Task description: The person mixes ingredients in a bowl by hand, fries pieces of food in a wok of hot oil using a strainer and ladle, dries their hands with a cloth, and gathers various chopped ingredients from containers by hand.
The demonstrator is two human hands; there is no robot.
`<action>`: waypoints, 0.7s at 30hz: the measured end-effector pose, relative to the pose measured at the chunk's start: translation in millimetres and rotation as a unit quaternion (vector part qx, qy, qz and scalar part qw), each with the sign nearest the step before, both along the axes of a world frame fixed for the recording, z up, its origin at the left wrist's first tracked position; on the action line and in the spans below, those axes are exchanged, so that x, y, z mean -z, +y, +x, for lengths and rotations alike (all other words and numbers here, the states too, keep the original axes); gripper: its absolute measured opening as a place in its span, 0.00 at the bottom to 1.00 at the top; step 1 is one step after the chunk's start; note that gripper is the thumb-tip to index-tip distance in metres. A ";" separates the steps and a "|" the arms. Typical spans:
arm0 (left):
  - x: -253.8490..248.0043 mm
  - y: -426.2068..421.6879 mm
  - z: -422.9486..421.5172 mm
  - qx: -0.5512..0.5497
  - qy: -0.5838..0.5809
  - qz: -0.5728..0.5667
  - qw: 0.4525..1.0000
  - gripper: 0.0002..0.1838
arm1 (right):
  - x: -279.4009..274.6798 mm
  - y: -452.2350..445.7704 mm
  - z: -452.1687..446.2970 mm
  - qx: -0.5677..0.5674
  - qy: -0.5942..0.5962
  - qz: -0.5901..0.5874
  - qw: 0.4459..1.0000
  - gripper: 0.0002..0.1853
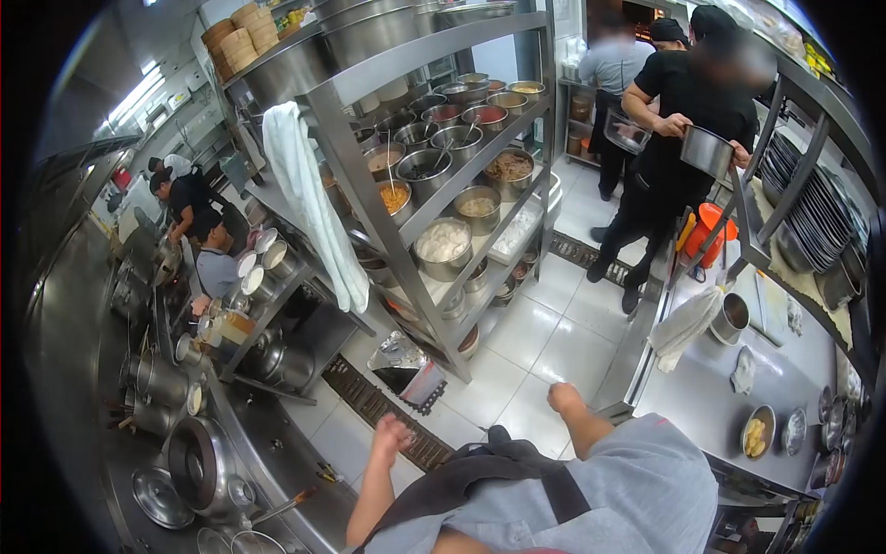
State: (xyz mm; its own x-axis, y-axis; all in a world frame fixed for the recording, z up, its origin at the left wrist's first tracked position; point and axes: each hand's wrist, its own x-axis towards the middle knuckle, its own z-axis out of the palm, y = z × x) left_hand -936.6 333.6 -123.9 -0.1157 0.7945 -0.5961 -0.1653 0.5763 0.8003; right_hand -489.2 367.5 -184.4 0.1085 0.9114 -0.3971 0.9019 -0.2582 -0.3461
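My left hand [392, 438] is low in the middle of the view, above the floor drain grate [355, 392], with its fingers loosely apart and nothing in them. A foil-lined box [399, 362] stands on the floor beyond it. To the right, my right hand [565, 399] hangs over the white floor tiles with its fingers curled into a loose fist, and no object shows in it. It is nearest to the corner of the steel counter [678, 403]. Neither hand touches anything.
A metal rack [420, 226] with pots of ingredients and a hanging white towel [309, 203] stands ahead. A person in black [688, 102] holds a steel pot [706, 150] at the upper right. More people work at the left. A bowl of yellow pieces [757, 432] sits on the counter.
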 end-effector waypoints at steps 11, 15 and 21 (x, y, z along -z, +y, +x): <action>-291.9 200.9 13.4 0.025 0.278 0.537 0.796 0.51 | 6.4 5.6 -52.3 -0.097 0.065 0.032 0.993 0.12; -326.1 254.8 41.1 -0.029 0.486 0.579 0.654 0.47 | 29.8 -22.5 -14.6 -0.026 -0.015 -0.028 0.999 0.12; -306.1 305.2 26.3 -0.115 0.417 0.554 0.712 0.26 | 3.0 -55.7 10.0 0.146 -0.054 -0.021 0.988 0.13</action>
State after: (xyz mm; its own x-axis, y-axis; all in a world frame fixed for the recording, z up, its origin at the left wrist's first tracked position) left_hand -910.3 638.8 182.3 -0.2650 0.6266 0.7329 0.6446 -0.4501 0.6179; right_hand -479.1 311.7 -187.4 0.4074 0.8183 -0.4056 0.8185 -0.5241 -0.2353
